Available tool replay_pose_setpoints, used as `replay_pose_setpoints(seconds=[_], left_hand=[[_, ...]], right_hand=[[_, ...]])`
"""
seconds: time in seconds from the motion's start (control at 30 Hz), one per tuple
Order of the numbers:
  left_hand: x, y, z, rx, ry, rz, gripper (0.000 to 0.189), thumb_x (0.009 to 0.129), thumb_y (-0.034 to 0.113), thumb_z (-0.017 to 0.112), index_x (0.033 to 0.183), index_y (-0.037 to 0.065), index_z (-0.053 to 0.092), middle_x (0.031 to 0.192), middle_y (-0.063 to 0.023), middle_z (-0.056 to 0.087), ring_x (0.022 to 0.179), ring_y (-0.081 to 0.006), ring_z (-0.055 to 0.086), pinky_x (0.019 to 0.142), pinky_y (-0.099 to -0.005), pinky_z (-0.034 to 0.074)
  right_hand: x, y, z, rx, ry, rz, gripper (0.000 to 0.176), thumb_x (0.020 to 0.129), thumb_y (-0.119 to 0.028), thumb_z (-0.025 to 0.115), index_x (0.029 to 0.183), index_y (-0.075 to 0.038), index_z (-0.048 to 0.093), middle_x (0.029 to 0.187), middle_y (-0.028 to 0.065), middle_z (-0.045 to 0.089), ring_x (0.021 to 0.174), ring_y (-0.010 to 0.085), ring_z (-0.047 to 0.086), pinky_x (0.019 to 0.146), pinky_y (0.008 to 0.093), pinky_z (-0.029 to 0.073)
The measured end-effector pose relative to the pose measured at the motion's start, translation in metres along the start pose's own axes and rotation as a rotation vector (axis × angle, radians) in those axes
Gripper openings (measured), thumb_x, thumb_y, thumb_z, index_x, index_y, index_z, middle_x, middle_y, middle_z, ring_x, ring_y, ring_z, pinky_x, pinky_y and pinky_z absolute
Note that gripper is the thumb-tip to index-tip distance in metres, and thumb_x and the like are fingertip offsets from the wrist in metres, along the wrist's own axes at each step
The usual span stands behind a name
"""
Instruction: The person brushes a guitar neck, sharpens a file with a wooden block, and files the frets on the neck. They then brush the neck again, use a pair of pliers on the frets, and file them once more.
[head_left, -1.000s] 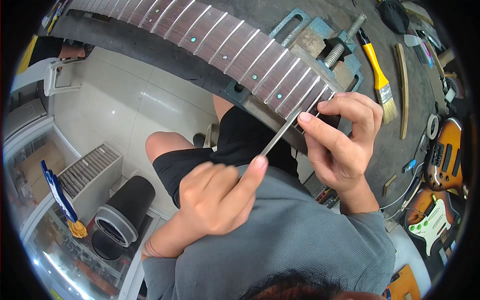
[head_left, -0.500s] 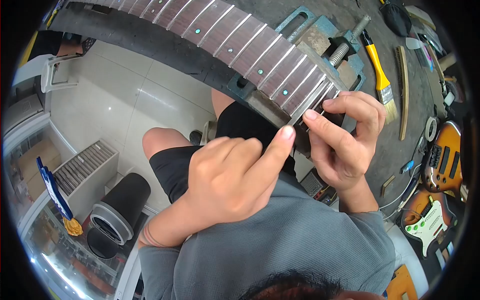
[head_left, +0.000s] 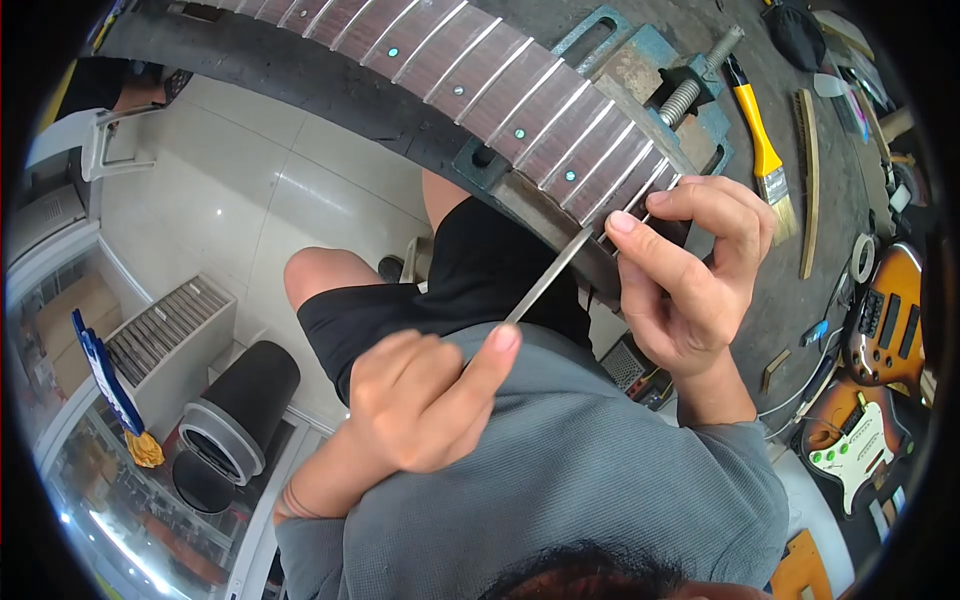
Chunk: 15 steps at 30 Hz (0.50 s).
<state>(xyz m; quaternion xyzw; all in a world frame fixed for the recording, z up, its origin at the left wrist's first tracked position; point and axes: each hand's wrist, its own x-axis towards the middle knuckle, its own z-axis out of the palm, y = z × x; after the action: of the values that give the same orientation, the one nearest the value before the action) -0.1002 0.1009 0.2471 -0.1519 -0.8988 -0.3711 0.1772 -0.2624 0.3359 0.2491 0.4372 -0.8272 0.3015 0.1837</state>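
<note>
A guitar neck [head_left: 490,85] with a dark fretboard, metal frets and small dot inlays runs diagonally across the top. My left hand [head_left: 425,395], in front of my shirt, is closed on a thin metal file [head_left: 552,275], thumb along it. The file's far end meets the edge of the fretboard near the last frets. My right hand [head_left: 695,265] is at the right end of the neck, thumb and index fingertips bent down onto the last frets. Whatever thin piece lies under those fingertips is hidden.
A blue-green vise [head_left: 640,75] with a threaded screw stands under the neck. On the bench are a yellow-handled brush [head_left: 757,135] and a wooden-backed brush [head_left: 808,185]. Sunburst guitar bodies [head_left: 885,325] lie at the right. A black bin [head_left: 250,400] stands on the floor.
My left hand has drawn down and left, away from the neck, baring more of the file. My right hand has stayed nearly in place.
</note>
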Motion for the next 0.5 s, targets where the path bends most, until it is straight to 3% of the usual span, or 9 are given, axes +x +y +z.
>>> replay_pose_setpoints(seconds=[0.2, 0.5], left_hand=[[-0.005, 0.001, 0.000, -0.026, 0.037, 0.034, 0.059, 0.071, -0.014, 0.073, 0.129, -0.013, 0.077, 0.070, -0.0034, 0.044, 0.051, -0.0175, 0.039, 0.046, -0.0341, 0.033], [0.045, -0.007, 0.016, 0.021, -0.007, -0.001, 0.060, 0.071, -0.013, 0.075, 0.131, -0.008, 0.079, 0.071, -0.0040, 0.050, 0.055, -0.0214, 0.051, 0.052, -0.0370, 0.042]], right_hand=[[-0.001, 0.000, 0.001, 0.019, 0.011, 0.004, 0.054, 0.063, -0.005, 0.088, 0.115, -0.018, 0.089, 0.115, 0.0060, 0.071, 0.110, 0.0299, 0.062, 0.096, 0.0414, 0.051], [0.000, -0.002, 0.000, 0.021, 0.005, 0.013, 0.054, 0.063, -0.003, 0.088, 0.115, -0.018, 0.089, 0.115, 0.0056, 0.072, 0.110, 0.0298, 0.062, 0.096, 0.0412, 0.051]])
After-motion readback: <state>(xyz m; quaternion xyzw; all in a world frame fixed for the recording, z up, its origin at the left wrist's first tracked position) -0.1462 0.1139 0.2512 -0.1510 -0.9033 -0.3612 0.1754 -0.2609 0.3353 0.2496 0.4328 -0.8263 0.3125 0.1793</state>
